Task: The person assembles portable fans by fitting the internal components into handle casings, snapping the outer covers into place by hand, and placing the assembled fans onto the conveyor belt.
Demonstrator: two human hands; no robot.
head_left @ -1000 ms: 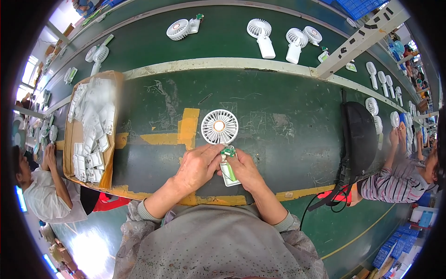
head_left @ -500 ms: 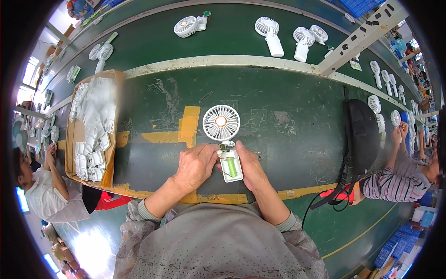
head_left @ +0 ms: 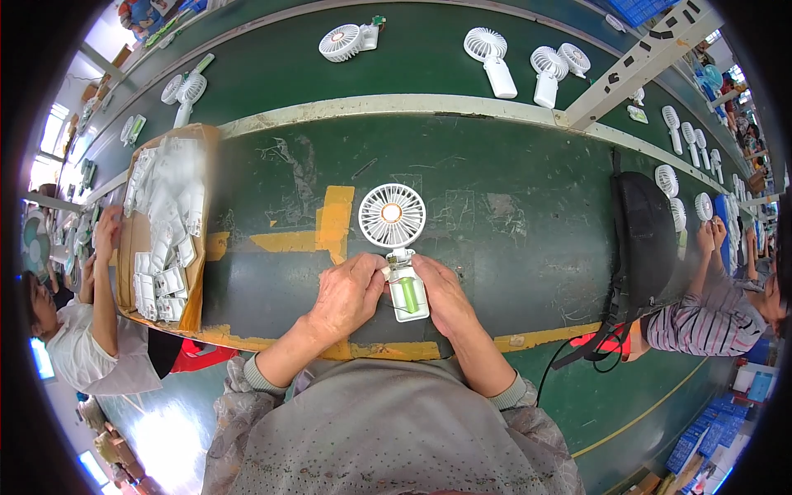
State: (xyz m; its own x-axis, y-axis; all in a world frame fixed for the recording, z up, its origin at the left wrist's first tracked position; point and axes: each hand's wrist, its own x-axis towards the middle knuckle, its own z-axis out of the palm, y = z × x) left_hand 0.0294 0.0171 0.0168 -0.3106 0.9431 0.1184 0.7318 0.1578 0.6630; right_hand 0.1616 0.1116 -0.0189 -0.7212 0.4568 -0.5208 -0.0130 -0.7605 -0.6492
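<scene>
A white handheld fan lies on the dark green table in front of me, its round grille away from me and its handle toward me. The handle is uncovered and shows a green cylindrical battery with a thin dark wire. My left hand is closed at the left of the handle's upper end, fingertips pinching by a small pale part near the neck. From the other side my right hand grips the handle's right edge, thumb near the neck. Fingers partly hide the parts at the neck.
At left stands a cardboard box of white plastic pieces. A black bag lies at right. Beyond the pale rail, white fans rest on a green belt. A metal post rises there. Co-workers sit on both sides.
Fans on the far belt have shifted right. The left co-worker has raised an arm beside the box. My hands and the fan have barely moved; my fingers have shifted slightly at the neck.
</scene>
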